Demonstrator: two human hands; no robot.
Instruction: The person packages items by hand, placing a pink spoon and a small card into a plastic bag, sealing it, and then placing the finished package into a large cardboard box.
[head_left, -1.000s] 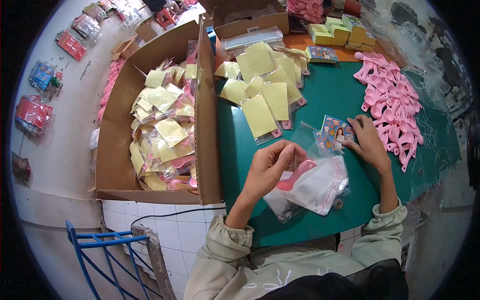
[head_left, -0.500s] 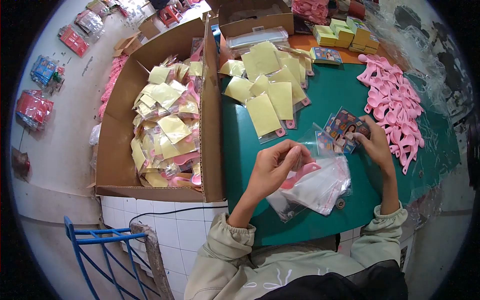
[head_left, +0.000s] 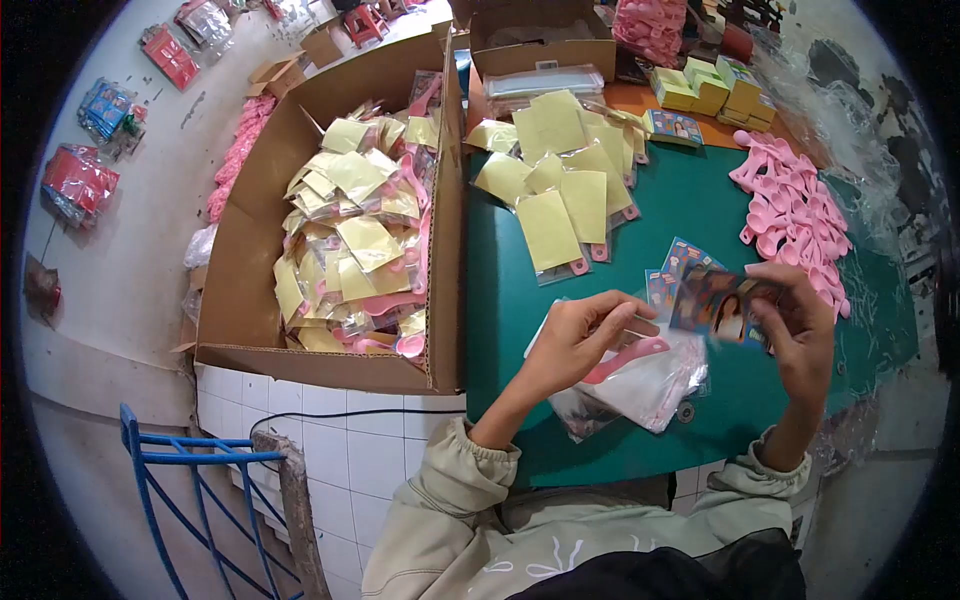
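Observation:
My left hand has its fingers curled together over a stack of clear plastic bags, pinching a clear bag whose edge shows beside the hand. A pink spoon pokes out from under these fingers, lying across the bags. In my right hand is a dark printed card, held between thumb and fingers and tilted up just right of the left fingertips. Behind it, blue printed cards lie on the green table, partly covered by the held card.
A big cardboard box at the left holds many packed bags with yellow backs. More packed bags lie beyond my hands. Pink spoons are heaped at the right. Card stacks and loose plastic film stand at the back.
My right hand has lifted the dark card off the blue cards, bringing it nearer and turning it upright. The left hand stays over the bags. The whole view has shifted slightly.

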